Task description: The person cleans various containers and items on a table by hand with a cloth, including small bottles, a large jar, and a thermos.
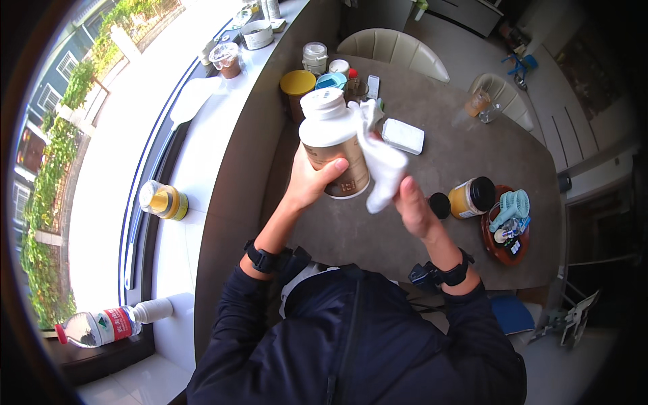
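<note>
A white plastic bottle (336,147) with a brown label and a white cap is held up above the table, tilted a little. My left hand (316,177) grips its lower part, thumb across the label. On the bottle's right side hangs a white cloth (382,162), bunched at the top. My right hand (412,202) is at the cloth and slightly blurred; part of its fingers is hidden behind the fabric, which it holds against the bottle's side.
On the brown table (349,238) stand a yellow-lidded container (297,83), a white box (403,135), a black-lidded jar (471,197) and a wooden tray (490,243) with a light-blue item. The windowsill at left bears a yellow-labelled jar (164,200) and a plastic bottle (101,326).
</note>
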Available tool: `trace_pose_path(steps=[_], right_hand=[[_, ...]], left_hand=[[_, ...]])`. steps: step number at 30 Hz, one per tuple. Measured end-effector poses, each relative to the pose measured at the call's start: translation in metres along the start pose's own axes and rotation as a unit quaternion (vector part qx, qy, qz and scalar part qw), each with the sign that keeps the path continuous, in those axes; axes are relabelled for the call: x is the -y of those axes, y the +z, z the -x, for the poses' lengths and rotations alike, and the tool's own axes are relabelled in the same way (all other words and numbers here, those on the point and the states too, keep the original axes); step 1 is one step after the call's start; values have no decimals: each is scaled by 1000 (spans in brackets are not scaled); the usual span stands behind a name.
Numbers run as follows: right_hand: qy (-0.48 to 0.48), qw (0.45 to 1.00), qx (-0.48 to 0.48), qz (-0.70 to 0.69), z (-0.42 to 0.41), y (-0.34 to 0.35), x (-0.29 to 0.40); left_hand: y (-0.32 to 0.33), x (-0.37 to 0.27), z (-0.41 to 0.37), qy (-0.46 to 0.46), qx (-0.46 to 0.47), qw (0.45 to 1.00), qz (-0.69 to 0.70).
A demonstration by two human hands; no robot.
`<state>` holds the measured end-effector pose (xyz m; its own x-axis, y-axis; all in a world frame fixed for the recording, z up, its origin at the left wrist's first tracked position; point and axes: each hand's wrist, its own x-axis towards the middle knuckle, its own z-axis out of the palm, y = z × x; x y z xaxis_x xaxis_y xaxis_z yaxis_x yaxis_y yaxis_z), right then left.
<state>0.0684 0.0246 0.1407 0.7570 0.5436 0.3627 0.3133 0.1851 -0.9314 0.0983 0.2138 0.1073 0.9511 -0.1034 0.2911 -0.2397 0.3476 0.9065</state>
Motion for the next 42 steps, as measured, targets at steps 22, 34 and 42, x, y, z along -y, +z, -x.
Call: trace_pose_path(steps=[22,34,42], right_hand=[[-85,947,-306,-45,-57,-2,22],[-111,973,-182,-84,-42,-11,9],[-75,956,-275,-73,-44,-9,1]], left_hand=[[21,1,11,-71,34,991,111],[18,-4,3,-352,281,730,515],[38,-31,6,34,12,981,-190]])
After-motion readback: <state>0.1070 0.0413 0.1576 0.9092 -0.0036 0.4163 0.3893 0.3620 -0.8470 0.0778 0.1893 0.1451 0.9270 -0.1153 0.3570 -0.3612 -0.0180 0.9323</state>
